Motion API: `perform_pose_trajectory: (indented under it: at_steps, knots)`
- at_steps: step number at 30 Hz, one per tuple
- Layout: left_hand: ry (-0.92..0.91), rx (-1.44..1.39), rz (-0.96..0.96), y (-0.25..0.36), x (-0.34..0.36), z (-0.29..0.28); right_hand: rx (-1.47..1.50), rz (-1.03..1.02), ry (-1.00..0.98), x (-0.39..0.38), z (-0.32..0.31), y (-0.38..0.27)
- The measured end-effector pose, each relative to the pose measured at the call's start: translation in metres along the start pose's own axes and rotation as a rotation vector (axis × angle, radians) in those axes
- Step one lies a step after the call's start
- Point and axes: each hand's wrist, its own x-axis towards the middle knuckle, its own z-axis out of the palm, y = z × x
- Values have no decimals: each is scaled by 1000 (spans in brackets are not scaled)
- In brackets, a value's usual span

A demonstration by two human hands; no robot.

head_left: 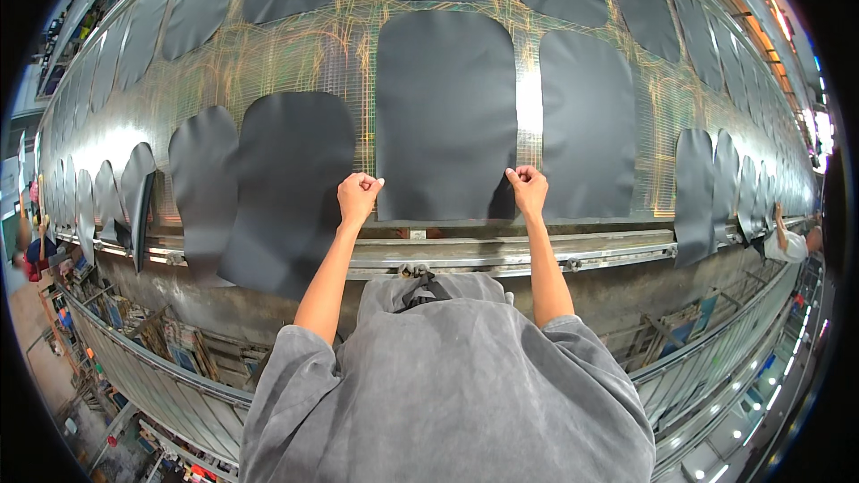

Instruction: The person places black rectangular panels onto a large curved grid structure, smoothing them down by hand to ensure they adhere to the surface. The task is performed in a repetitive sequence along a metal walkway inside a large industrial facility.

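Observation:
A smooth black leather-like panel (446, 107) with rounded far corners lies flat in front of me on the long table. My left hand (360, 197) is closed in a pinch at its left edge, close to the near corner. On the opposite edge my right hand (529, 190) pinches in the same way and casts a shadow on the panel. Just left of my left hand, another black panel (295, 170) hangs partly over the table's near edge. A further black panel (586, 125) lies flat to the right of my right hand.
The long table (304, 54) carries a grid of green and orange lines, with rows of black panels farther back and to both sides. A metal rail (429, 255) runs along its near edge. Other people stand at the far left (40, 250) and far right (787, 241).

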Motion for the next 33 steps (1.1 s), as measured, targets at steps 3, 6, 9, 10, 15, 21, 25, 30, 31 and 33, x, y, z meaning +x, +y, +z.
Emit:
perform_pose_trajectory:
  at_steps: [3,6,9,10,15,21,25,30,31,33]
  knots:
    - [11,13,15,-2,-1,1,-1,6,2,-1,1,-2]
    - [14,7,4,-1,-1,1,6,20,3,-2,0,-5]
    - [15,0,7,-1,-2,1,19,23,6,-3,0,-5]
    - [18,-3,11,-1,-2,1,19,20,5,-3,0,-4]
    - [10,23,24,2,-2,1,4,16,13,-2,1,-4]
    - [89,262,142,43,-10,-3,-234,-150,196,-9,5,-19]
    - [-57,321,497,85,-10,26,-298,-574,-95,-36,25,-68]
    - [-356,492,770,81,18,79,-584,-834,-473,-36,61,-47]
    - [-339,481,747,84,30,83,-591,-830,-473,-23,62,-49]
    - [-312,457,700,96,57,85,-594,-811,-455,6,64,-58]
